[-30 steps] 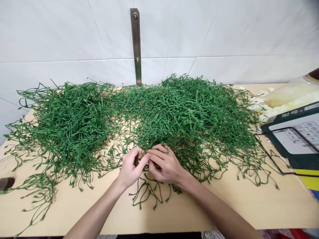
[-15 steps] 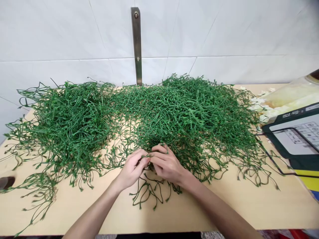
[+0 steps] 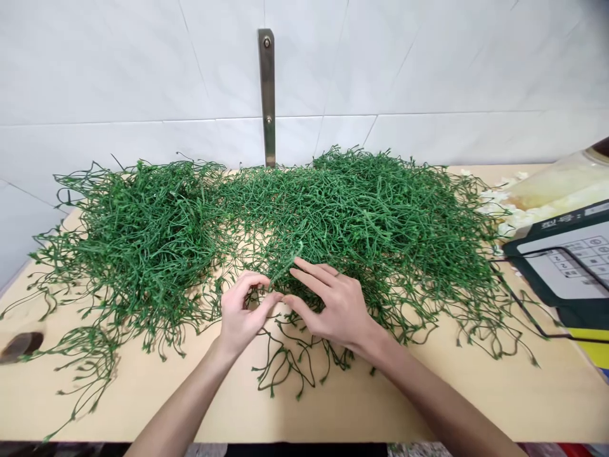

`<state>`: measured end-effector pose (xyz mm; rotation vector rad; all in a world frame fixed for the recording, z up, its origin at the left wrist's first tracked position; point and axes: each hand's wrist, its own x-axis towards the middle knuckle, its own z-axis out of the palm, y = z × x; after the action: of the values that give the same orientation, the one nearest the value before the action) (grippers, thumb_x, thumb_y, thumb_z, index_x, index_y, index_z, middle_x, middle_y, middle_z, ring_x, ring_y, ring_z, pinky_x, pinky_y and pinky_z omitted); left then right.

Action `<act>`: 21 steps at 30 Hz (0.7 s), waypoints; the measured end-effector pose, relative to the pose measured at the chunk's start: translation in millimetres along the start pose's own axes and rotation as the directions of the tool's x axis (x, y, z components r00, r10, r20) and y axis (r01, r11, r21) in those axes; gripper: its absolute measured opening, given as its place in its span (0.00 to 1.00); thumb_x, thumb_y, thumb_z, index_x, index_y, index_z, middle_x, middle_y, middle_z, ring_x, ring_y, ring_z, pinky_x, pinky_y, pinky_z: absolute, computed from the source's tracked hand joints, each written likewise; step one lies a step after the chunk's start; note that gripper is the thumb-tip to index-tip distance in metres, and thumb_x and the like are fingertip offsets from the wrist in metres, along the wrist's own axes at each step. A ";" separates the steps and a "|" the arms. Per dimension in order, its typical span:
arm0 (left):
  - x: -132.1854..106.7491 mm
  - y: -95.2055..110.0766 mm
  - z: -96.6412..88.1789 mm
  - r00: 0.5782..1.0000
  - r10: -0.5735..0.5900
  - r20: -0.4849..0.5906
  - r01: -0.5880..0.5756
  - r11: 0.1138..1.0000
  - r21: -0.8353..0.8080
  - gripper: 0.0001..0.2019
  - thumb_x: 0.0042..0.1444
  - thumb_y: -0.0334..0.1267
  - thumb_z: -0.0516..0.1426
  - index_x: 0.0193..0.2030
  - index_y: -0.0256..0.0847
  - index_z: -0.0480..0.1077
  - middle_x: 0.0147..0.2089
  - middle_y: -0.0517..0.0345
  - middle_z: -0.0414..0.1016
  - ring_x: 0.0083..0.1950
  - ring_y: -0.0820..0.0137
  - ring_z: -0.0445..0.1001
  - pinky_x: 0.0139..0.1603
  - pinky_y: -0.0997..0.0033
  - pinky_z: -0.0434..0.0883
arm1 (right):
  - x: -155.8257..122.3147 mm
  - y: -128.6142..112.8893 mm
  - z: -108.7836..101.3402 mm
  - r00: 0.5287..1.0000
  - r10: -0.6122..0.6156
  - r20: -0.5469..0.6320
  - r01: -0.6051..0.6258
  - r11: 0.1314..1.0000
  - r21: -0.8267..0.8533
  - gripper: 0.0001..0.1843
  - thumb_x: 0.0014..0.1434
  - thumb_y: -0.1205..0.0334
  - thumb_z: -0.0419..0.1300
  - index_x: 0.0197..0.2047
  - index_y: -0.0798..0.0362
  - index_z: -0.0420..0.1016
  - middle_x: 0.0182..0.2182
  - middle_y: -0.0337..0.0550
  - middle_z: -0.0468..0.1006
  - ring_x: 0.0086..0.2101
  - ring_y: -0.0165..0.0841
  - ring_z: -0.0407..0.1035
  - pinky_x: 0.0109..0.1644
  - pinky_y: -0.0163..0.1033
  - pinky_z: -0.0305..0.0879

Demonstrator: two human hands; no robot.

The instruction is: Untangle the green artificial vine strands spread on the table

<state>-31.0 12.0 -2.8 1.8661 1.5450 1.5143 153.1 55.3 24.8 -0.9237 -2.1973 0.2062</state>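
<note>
Thin green artificial stems lie in a large tangled heap along the back of the wooden table. At the near edge of the heap, my left hand pinches a single green stem between thumb and forefinger. The stem slants up and right from that pinch, and its upper end is smeared by motion. Close on the right is my right hand, with its fingers stretched out and thumb apart. Its forefinger tip lies beside the stem; whether it touches is unclear. Loose stems trail on the table below both hands.
A second dense clump of stems sits at the left. A dark round object is by the left edge. To the right are a dark printed package, white petals and a black wire frame. A metal bracket stands against the tiled wall.
My right hand's fingers have spread and drawn away from the left fingertips. The stem now shows, slanting upward from my left hand's pinch. The whole view has shifted slightly.
</note>
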 end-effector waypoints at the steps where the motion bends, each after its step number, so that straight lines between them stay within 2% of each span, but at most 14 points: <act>1: 0.9 0.4 -1.1 0.999 0.053 0.006 -0.053 0.998 0.035 0.06 0.55 0.31 0.62 0.38 0.40 0.70 0.35 0.57 0.74 0.37 0.69 0.72 0.38 0.70 0.72 | 2.9 -3.1 -3.0 0.999 0.014 0.039 -0.015 0.999 0.035 0.18 0.58 0.53 0.62 0.47 0.55 0.79 0.51 0.49 0.79 0.41 0.42 0.78 0.39 0.42 0.76; 4: 2.0 1.1 -2.3 0.972 0.226 0.069 -0.232 0.969 0.088 0.09 0.56 0.30 0.61 0.44 0.39 0.70 0.38 0.53 0.76 0.41 0.67 0.72 0.42 0.65 0.73 | 13.3 -13.3 -7.8 0.988 0.092 0.123 -0.119 0.965 0.232 0.18 0.59 0.53 0.62 0.47 0.56 0.78 0.49 0.50 0.80 0.43 0.40 0.78 0.43 0.40 0.75; 7: 0.5 0.1 -0.5 0.938 0.336 0.089 -0.341 0.938 0.057 0.15 0.57 0.28 0.61 0.50 0.39 0.69 0.40 0.51 0.77 0.43 0.65 0.73 0.43 0.63 0.75 | 26.5 -21.0 -6.4 0.946 0.255 0.199 -0.317 0.857 0.407 0.09 0.60 0.58 0.61 0.38 0.55 0.79 0.31 0.42 0.83 0.30 0.31 0.76 0.31 0.32 0.71; 9: -1.0 -1.5 0.4 0.923 0.381 0.051 -0.384 0.917 0.107 0.20 0.56 0.27 0.61 0.56 0.39 0.68 0.44 0.49 0.78 0.45 0.64 0.74 0.44 0.61 0.75 | 35.8 -22.5 -5.7 0.926 0.312 0.215 -0.377 0.807 0.455 0.08 0.60 0.61 0.60 0.31 0.54 0.77 0.26 0.39 0.80 0.26 0.27 0.73 0.26 0.29 0.65; 13: -1.3 -5.3 -2.1 0.898 0.439 -0.015 -0.403 0.837 0.369 0.31 0.55 0.24 0.62 0.64 0.42 0.63 0.54 0.44 0.76 0.54 0.59 0.73 0.52 0.55 0.73 | 51.6 -18.9 -13.4 0.948 0.312 0.059 -0.292 0.786 0.545 0.08 0.60 0.61 0.61 0.30 0.55 0.74 0.36 0.44 0.77 0.34 0.28 0.71 0.22 0.28 0.61; 16: 1.7 -5.6 -5.3 0.879 0.467 -0.101 -0.380 0.811 0.445 0.35 0.53 0.21 0.62 0.67 0.41 0.60 0.59 0.40 0.73 0.58 0.58 0.72 0.53 0.56 0.73 | 59.8 -15.8 -23.6 0.939 0.343 -0.030 -0.254 0.750 0.611 0.09 0.60 0.61 0.61 0.29 0.55 0.72 0.33 0.43 0.74 0.30 0.26 0.67 0.20 0.28 0.59; 18: 4.4 -4.0 -6.9 0.877 0.452 -0.162 -0.351 0.833 0.427 0.32 0.53 0.21 0.61 0.65 0.42 0.62 0.57 0.43 0.74 0.56 0.60 0.74 0.53 0.57 0.74 | 63.6 -15.1 -29.3 0.933 0.354 -0.062 -0.232 0.725 0.648 0.09 0.59 0.62 0.62 0.28 0.55 0.72 0.32 0.42 0.73 0.29 0.26 0.66 0.20 0.29 0.59; 21: 7.3 -0.4 -8.7 0.892 0.398 -0.215 -0.300 0.877 0.376 0.21 0.55 0.24 0.61 0.55 0.42 0.71 0.51 0.48 0.78 0.52 0.61 0.76 0.52 0.56 0.74 | 66.5 -16.1 -35.5 0.942 0.306 -0.136 -0.147 0.744 0.652 0.08 0.58 0.64 0.63 0.27 0.54 0.73 0.32 0.43 0.74 0.31 0.28 0.68 0.24 0.32 0.63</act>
<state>-39.3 15.1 4.4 2.3094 1.7506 1.8446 136.9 83.8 94.6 -0.7658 -1.6039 0.8623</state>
